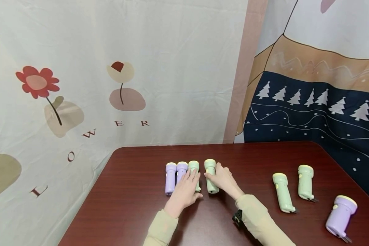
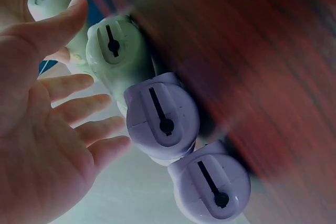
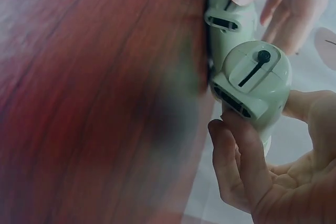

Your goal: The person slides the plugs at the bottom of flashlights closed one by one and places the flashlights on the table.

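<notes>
A short row of flashlights lies near the middle of the table. At its left are two purple flashlights [image 1: 170, 179], set side by side. Beside them is a green flashlight [image 1: 193, 165], partly hidden by my left hand [image 1: 184, 192], whose extended fingers lie over the row. A gap to the right, my right hand [image 1: 226, 180] holds another green flashlight [image 1: 210, 165] between thumb and fingers. In the right wrist view, the fingers are bent around the tail of that held flashlight [image 3: 260, 80]. The left wrist view shows slotted ends on the purple flashlights [image 2: 164, 116].
On the table's right side lie two green flashlights [image 1: 283, 194] and a larger-looking purple flashlight [image 1: 341, 216], spaced apart. Dark loops stick out from their tails. The reddish-brown table [image 1: 126, 194] ends at a printed curtain [image 1: 184, 85] behind.
</notes>
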{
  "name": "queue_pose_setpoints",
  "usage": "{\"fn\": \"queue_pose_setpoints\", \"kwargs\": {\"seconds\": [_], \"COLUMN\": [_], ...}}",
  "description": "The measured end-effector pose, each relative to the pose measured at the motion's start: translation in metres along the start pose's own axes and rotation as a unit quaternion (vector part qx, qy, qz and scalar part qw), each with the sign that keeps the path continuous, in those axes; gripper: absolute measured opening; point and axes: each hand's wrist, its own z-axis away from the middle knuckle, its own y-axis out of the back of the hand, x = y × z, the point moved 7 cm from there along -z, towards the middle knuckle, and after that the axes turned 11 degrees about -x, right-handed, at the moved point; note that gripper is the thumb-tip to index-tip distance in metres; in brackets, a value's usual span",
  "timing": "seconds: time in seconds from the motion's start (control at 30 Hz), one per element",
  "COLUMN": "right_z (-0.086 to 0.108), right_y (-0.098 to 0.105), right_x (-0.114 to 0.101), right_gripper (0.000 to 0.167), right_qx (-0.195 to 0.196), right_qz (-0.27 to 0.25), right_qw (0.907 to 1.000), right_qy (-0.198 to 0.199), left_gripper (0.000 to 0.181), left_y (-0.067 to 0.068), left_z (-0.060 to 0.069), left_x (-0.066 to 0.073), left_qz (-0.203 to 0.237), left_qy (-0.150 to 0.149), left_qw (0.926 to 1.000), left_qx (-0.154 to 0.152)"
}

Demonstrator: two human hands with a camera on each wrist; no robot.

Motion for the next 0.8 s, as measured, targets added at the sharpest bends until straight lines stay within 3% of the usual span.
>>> {"fn": "queue_pose_setpoints", "kwargs": {"seconds": [0.4, 0.8], "right_z": [-0.019, -0.021], "right_y": [-0.017, -0.021], "right_x": [-0.006, -0.008], "right_gripper": [0.059, 0.072], "right_qx": [-0.002, -0.021], "right_qz": [0.039, 0.039], "right_qw": [0.9992, 0.9989], "right_qy": [-0.009, -0.013], "left_gripper": [0.072, 0.073], "left_y": [0.001, -0.005], "left_z": [0.001, -0.001], "left_x": [0.002, 0.001], "left_qz": [-0.003, -0.006], "left_qy": [-0.008, 0.014], "left_qw": [1.0, 0.9998], "left_qx": [0.003, -0.012]}}
